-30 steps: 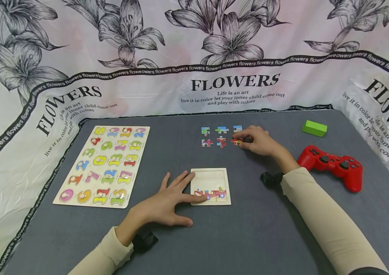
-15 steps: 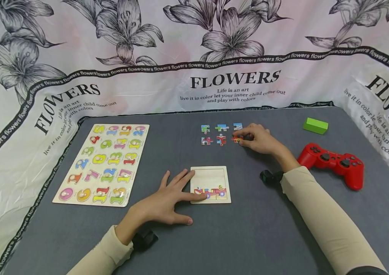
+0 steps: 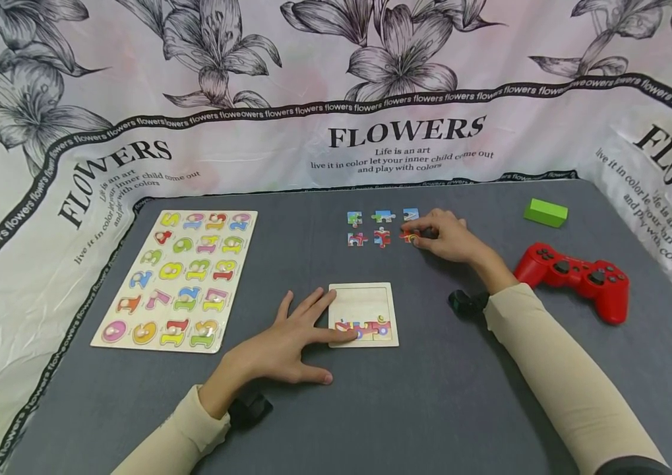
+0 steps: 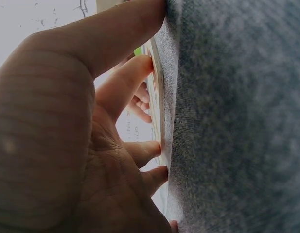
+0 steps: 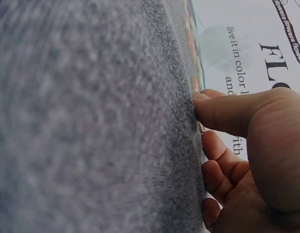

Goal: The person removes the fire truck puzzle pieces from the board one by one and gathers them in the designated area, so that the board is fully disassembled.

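My left hand (image 3: 285,346) is spread flat, with fingertips resting on the left side of a small square wooden puzzle tray (image 3: 362,301). Along the tray's bottom lies a joined row of red and pink vehicle pieces (image 3: 380,330), partly covered by a finger. Farther back, my right hand (image 3: 450,237) pinches a red and yellow jigsaw piece (image 3: 408,236) between thumb and fingers, at the right end of the nearer row of loose pieces. It appears to be still on the table; the right wrist view hides most of it.
Several other loose jigsaw pieces (image 3: 382,237) lie in two rows. On the left is a number board (image 3: 193,247). A red game controller (image 3: 573,280) and a green block (image 3: 545,212) lie on the right, by the right forearm. A flower-printed cloth (image 3: 252,155) hangs behind the table.
The head view has tilted slightly, so the scene sits a little higher. Both hands keep nearly the same places; the right hand's piece has shifted very slightly at most.
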